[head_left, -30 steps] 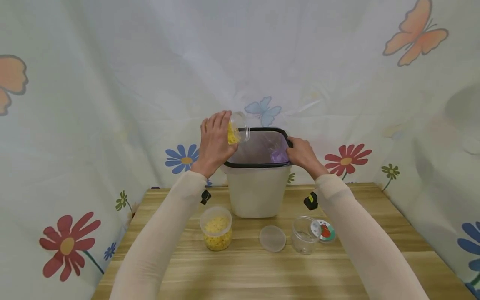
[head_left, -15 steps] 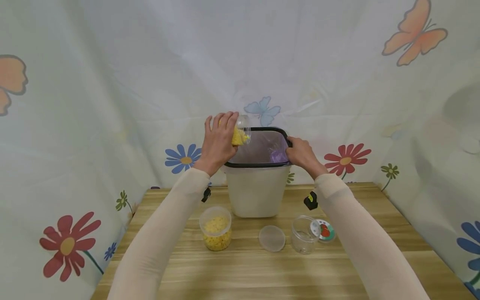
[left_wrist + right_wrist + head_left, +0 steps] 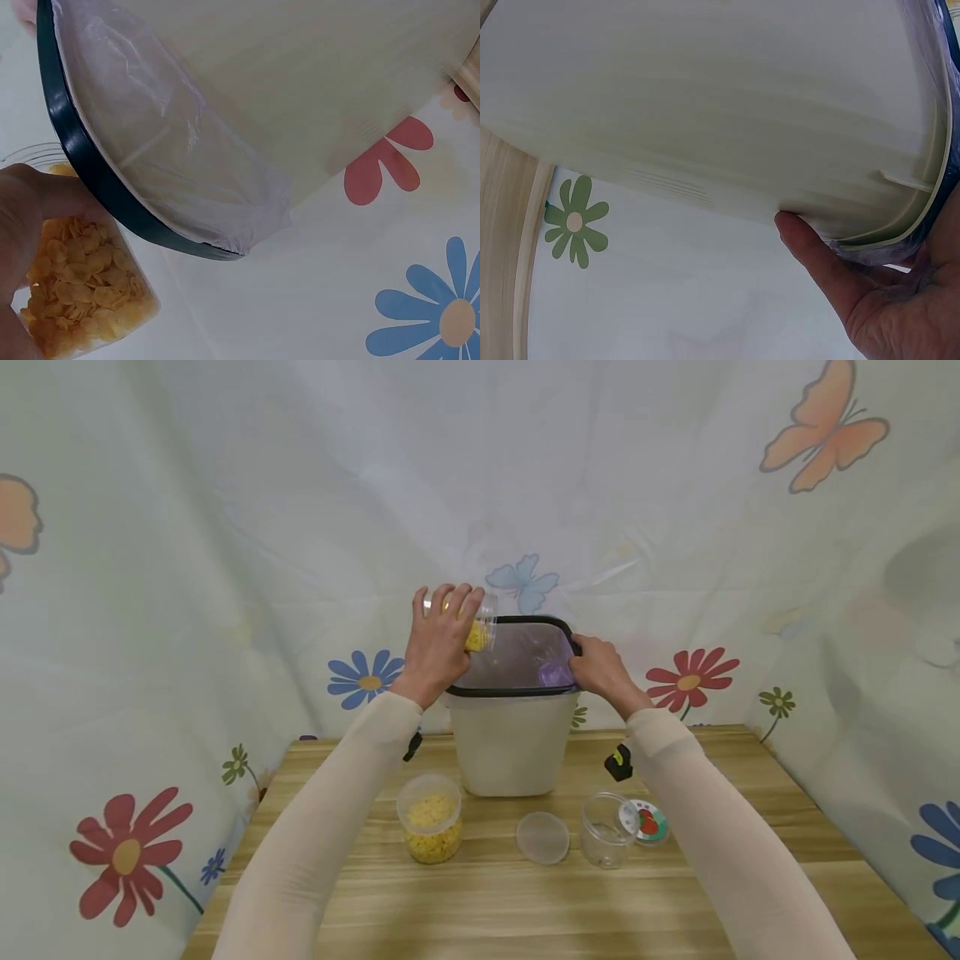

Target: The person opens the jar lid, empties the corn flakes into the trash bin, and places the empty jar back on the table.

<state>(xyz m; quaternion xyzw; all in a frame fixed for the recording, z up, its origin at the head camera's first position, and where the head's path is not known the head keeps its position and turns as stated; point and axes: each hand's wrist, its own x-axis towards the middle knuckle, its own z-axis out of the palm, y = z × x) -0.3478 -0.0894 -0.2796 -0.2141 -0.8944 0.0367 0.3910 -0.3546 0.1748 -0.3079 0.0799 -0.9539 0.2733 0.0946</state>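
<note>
My left hand [image 3: 438,647] grips a clear plastic jar [image 3: 487,610] of yellow flakes, tipped sideways over the left rim of a trash can. The flakes [image 3: 82,277] look like cornflakes in the left wrist view and still fill much of the jar. On the far side, my right hand [image 3: 602,667] holds the black rim of the trash can [image 3: 513,743], with fingers over the edge and thumb [image 3: 810,244] against the outer wall. A thin purple liner bag [image 3: 555,672] shows inside the can. How many flakes lie in the can is hidden.
In front of the can stand a flake-filled tub [image 3: 431,831], a translucent lid [image 3: 542,837] and a clear, open jar [image 3: 606,839]. A lid with a red and green label [image 3: 651,821] lies beside that jar. A floral curtain [image 3: 300,527] hangs behind the wooden table [image 3: 480,910].
My left hand has shifted slightly to the right with the jar, and the jar's mouth has turned further toward the can. The right hand keeps its place on the rim.
</note>
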